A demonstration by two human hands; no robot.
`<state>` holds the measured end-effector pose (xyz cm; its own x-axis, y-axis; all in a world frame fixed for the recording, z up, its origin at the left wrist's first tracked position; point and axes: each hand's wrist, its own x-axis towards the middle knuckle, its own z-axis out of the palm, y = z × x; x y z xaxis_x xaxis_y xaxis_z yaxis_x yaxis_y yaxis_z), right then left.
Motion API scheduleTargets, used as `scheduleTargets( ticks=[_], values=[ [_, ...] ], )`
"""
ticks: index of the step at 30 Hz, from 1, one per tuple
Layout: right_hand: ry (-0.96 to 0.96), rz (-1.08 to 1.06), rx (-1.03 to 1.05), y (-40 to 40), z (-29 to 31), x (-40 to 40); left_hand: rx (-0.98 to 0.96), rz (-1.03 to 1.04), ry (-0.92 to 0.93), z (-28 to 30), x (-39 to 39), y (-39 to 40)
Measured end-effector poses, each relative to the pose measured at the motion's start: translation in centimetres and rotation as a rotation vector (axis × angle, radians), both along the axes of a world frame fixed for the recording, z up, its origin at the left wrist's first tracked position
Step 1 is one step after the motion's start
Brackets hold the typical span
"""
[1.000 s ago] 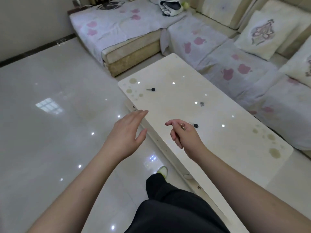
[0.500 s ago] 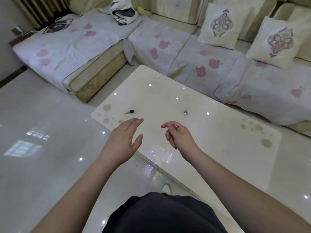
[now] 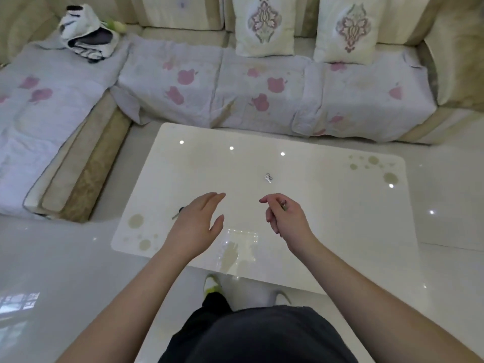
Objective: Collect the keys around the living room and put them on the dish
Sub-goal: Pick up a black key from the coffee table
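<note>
Keys first, going left to right: black-headed key point(image 3: 177, 213) lies on the glossy white surface point(image 3: 327, 218) near its left end, mostly peeking out from behind my left hand point(image 3: 195, 226). From what shows, its long axis runs diagonally, dark head up-right and shaft pointing down-left toward the near-left corner. That hand hovers just beside and over it, fingers point(image 3: 212, 199) straight and relaxed, holding nothing. So the left is clearly the nearer one; I'd guess a short drop down and to the left gets it, pinching across the head rather than along the shaft.

Further right, a small silver key point(image 3: 268, 177) sits around the middle of the surface, a bit beyond and between both hands, slightly closer to the right one. Too small to read which way it points.

My right hand point(image 3: 284, 218) has its fingers curled in, pinching a held key point(image 3: 283, 204) with just a metal bit showing.

No dish anywhere in this view, so I can't tell where it all ends up. Sofa point(image 3: 235, 87) runs along the back.
</note>
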<state>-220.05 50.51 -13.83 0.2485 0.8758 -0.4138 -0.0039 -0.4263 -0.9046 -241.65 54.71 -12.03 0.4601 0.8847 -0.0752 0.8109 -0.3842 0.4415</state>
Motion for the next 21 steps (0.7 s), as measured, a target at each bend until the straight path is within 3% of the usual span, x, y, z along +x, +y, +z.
scheduleTargets(
  ticks=[4, 9, 21],
  values=[
    [0.016, -0.232, 0.003, 1.3, -1.5, -3.3, 0.016, -0.094, -0.011, -1.0, -3.1, 4.0],
    [0.003, -0.305, -0.040, 1.9, -3.3, -4.6, 0.002, -0.157, -0.029, -2.9, -3.6, 7.5],
    [0.016, -0.493, -0.115, 1.3, -11.5, -0.4, -0.068, -0.276, -0.030, -10.8, 4.8, 8.7]
  ],
)
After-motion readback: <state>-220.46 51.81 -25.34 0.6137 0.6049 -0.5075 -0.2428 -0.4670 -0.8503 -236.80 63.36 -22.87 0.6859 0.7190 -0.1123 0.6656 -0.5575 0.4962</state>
